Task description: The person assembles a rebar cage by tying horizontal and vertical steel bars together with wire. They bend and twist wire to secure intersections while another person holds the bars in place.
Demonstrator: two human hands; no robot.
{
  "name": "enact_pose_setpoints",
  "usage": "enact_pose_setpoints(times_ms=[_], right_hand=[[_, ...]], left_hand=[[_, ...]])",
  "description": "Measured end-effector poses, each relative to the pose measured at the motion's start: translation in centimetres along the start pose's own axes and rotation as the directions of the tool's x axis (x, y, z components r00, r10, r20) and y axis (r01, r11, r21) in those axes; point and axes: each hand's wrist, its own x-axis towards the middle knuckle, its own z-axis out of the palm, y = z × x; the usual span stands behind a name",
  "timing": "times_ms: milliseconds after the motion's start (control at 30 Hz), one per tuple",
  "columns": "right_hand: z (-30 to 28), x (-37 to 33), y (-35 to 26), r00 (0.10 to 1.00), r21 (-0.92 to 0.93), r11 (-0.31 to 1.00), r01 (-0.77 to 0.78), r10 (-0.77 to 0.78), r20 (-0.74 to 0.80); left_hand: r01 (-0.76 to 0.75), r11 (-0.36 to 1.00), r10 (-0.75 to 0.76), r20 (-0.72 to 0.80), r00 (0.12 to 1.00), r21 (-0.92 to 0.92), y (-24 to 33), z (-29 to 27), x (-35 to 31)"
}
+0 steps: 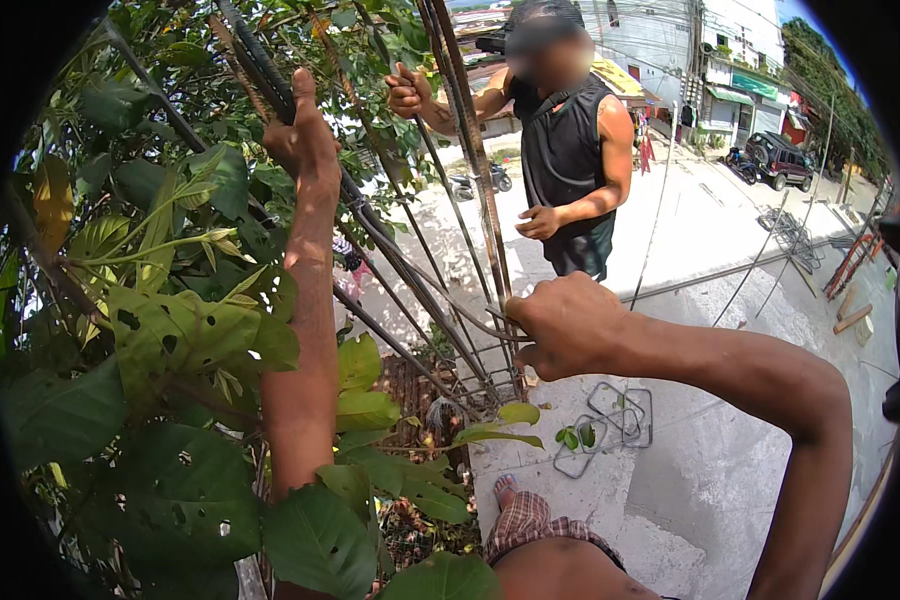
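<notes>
My left hand (305,135) is raised among the leaves, its fingers wrapped round long dark steel bars (255,60) that slant down toward the floor. My right hand (575,325) is closed on the end of a thin grey bent metal rod (420,268). That rod runs up and leftward beside the slanting bars, and its far end is hard to make out. Beyond it stands a bundle of upright rusty rebar (478,170). Facing me, a co-worker (568,165) in a black sleeveless top grips a bar with one hand (408,92); the other hand hangs lower.
Leafy branches (190,345) crowd my left forearm. On the concrete floor (690,480) lie several rectangular metal stirrups (625,415), near my foot (506,488). Thin upright rods (660,205) rise along the slab's edge. A dark car (778,160) is parked beyond.
</notes>
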Motion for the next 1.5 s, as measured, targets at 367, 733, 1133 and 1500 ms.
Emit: enact_pose_setpoints(times_ms=[367,733,1133,1500], right_hand=[[-5.2,3.1,0.9,0.953,0.739,-0.643,-0.202,-0.302,-0.002],[-5.0,6.2,8.8,0.483,0.157,0.987,-0.036,0.155,-0.862],[-4.1,5.6,8.5,0.596,0.198,0.974,0.109,0.095,-0.797],[13.6,4.9,1.5,0.768,0.907,-0.420,0.011,0.584,0.262]], left_hand=[[0.201,0.954,-0.149,0.230,0.962,-0.222,-1.9,-0.5,1.3],[0.166,0.961,-0.115,0.228,0.967,-0.221,-2.7,0.7,0.4],[-0.132,0.978,0.128,0.034,0.991,0.160,-3.6,2.1,0.4],[0.026,0.997,-0.051,0.389,0.920,0.069,-4.9,-0.7,-1.1]])
